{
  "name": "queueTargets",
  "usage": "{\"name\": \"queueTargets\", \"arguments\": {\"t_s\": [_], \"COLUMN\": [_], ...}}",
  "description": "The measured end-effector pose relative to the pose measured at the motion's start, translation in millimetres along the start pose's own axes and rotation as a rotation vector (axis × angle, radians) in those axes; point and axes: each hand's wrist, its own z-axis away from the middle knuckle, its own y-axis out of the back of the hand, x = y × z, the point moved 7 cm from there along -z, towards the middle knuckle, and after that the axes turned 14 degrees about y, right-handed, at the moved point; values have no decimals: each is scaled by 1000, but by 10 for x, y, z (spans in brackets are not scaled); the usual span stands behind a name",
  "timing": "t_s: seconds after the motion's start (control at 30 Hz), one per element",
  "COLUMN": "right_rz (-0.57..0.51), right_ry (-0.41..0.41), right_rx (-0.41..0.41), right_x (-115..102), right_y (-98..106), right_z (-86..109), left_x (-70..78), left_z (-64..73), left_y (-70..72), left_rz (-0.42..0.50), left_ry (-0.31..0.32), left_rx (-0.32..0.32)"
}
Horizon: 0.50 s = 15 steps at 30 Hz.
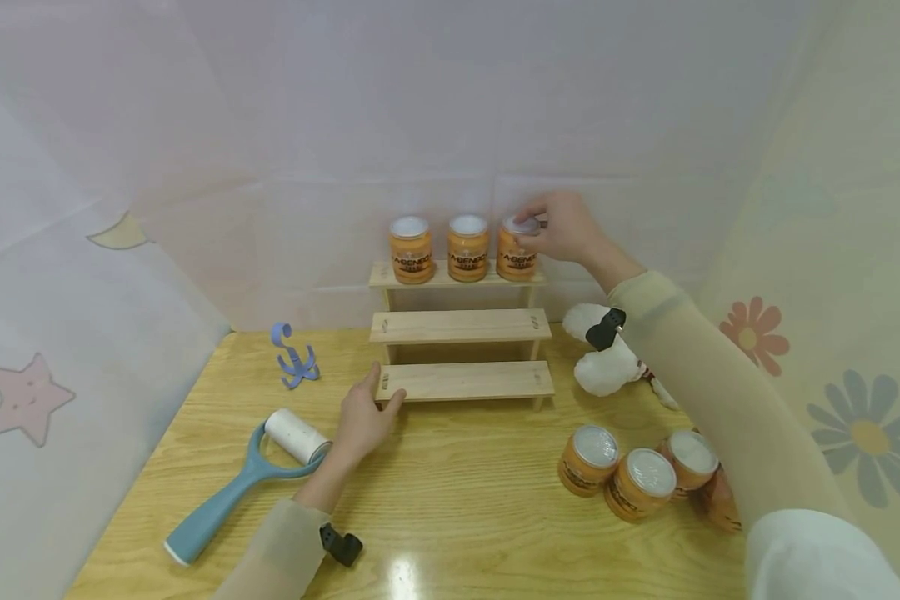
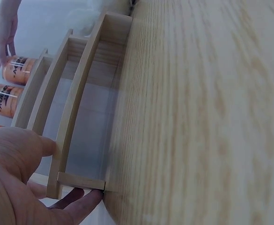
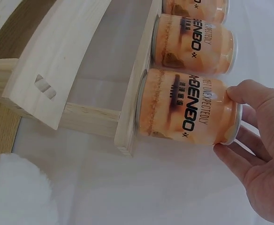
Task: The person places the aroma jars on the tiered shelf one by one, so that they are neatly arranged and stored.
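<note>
Three orange cans with pale lids stand in a row on the top step of a three-step wooden rack (image 1: pixel 461 327). My right hand (image 1: pixel 566 229) holds the rightmost can (image 3: pixel 186 108) near its lid, thumb on one side and fingers on the other. That can's base is at the top board in the right wrist view. Beside it are the middle can (image 1: pixel 468 250) and the left can (image 1: pixel 412 252). My left hand (image 1: pixel 365 421) grips the left end of the bottom step (image 2: pixel 73 112), its thumb on the board and fingertips by the short leg (image 2: pixel 83 181).
Several more orange cans (image 1: pixel 594 458) stand at the table's right, partly behind my right arm. A white plush toy (image 1: pixel 606 367) lies right of the rack. At left are a purple hook (image 1: pixel 297 362) and a blue-handled lint roller (image 1: pixel 221 504). Cloth walls (image 1: pixel 330 108) surround the table.
</note>
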Motion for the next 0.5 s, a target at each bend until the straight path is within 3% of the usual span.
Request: {"name": "queueTargets", "arguments": {"t_s": [0.5], "right_rz": [25], "right_ry": [9], "right_rx": [-18], "right_x": [-33], "right_y": [-16], "right_z": [23], "left_x": [-31], "left_z": [-3], "left_y": [27], "left_rz": [-5], "left_ry": [31], "left_rx": [-10]}}
